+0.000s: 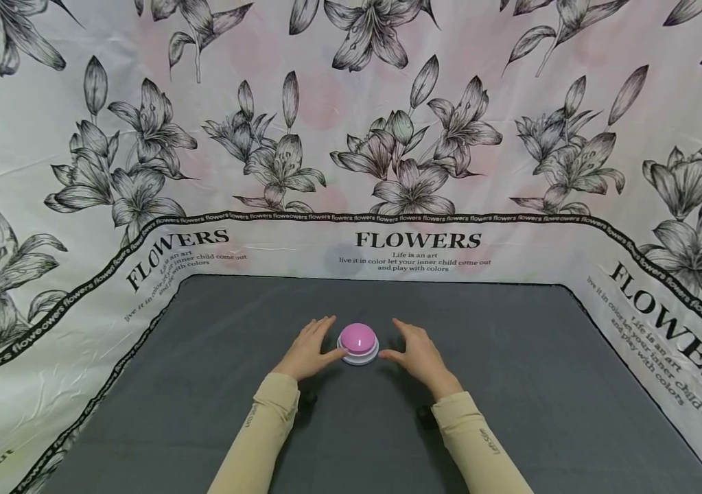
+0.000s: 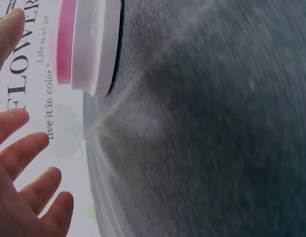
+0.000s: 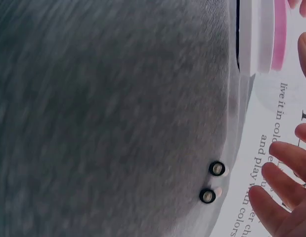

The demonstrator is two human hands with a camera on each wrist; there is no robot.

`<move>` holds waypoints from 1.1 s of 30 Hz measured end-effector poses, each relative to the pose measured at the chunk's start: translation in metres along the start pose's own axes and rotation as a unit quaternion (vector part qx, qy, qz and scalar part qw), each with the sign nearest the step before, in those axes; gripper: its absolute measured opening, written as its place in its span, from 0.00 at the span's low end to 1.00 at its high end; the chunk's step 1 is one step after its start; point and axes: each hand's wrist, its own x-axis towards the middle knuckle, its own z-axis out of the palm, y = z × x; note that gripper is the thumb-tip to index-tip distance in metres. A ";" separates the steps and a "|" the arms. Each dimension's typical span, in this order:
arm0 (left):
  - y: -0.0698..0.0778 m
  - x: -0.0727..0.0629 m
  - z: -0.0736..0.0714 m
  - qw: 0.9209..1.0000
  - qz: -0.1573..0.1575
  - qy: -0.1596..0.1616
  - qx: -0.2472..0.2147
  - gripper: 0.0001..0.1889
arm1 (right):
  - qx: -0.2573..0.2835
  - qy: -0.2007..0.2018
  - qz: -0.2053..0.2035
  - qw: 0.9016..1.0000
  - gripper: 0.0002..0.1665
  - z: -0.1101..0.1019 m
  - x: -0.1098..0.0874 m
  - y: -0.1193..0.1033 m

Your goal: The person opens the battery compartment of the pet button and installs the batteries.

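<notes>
A round push button with a pink dome [image 1: 358, 338] on a white base lies on the grey cloth, between the two hands. My left hand [image 1: 309, 348] is at its left side, fingers spread and the thumb tip overlapping the edge of the base in the head view. On the other side, my right hand [image 1: 417, 353] has its fingers extended, its thumb pointing at the button with a small gap. Both wrist views show the button's side, with the white base [image 2: 96, 47] and pink top, and outstretched fingers [image 3: 271, 207] that grip nothing.
Two small round pieces with black rims [image 3: 212, 182] are near the cloth's edge in the right wrist view. The grey cloth [image 1: 202, 412] has a white border with "FLOWERS" lettering [image 1: 418, 240]. Behind stands a backdrop printed with lilies [image 1: 412, 185].
</notes>
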 end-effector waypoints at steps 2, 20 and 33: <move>0.002 0.002 0.002 1.000 0.005 -0.003 -0.013 0.41 | 0.002 -0.001 -0.002 1.000 0.49 0.001 0.001 -0.003; 0.000 0.006 0.020 0.995 -0.024 -0.039 -0.092 0.46 | 0.047 -0.044 -0.023 0.998 0.44 0.019 0.007 -0.006; -0.010 0.007 0.028 0.990 -0.018 -0.027 -0.135 0.46 | 0.050 -0.078 -0.029 0.995 0.49 0.029 0.014 -0.005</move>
